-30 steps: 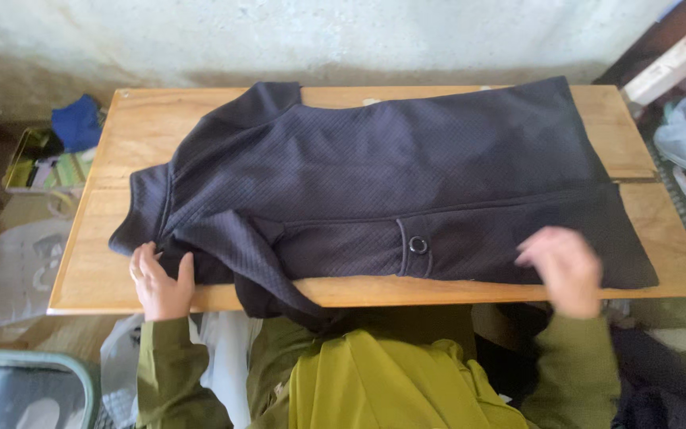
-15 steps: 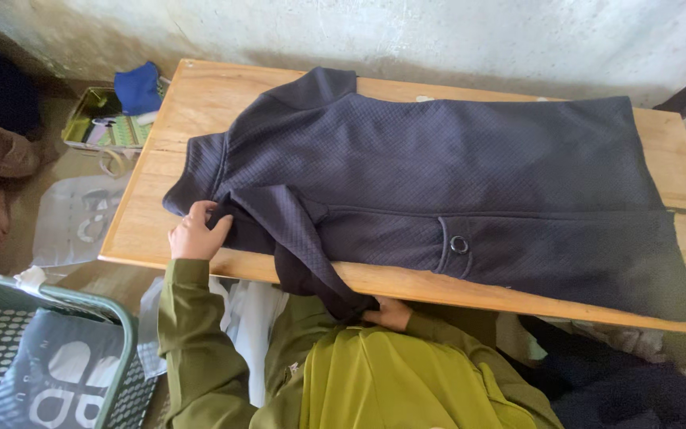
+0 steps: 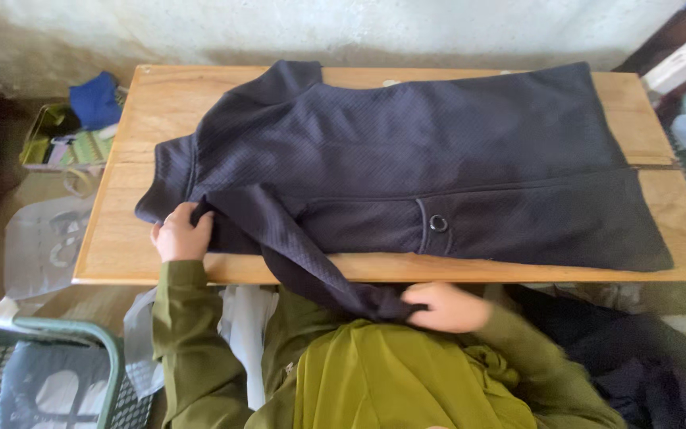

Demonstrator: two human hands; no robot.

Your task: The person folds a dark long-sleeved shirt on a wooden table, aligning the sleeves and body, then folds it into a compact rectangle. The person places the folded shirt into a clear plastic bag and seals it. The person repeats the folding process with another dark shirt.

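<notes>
Right hand moved from under the table edge to grip the hanging sleeve end at 6 o'clock; left hand clamps the collar fold. Small tray at 9 o'clock holds blue cloth and bits. Dark quilted jacket lies flat across wooden table

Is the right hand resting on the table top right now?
No, the right hand is below the table edge, gripping the end of the dark jacket's hanging sleeve.
</notes>
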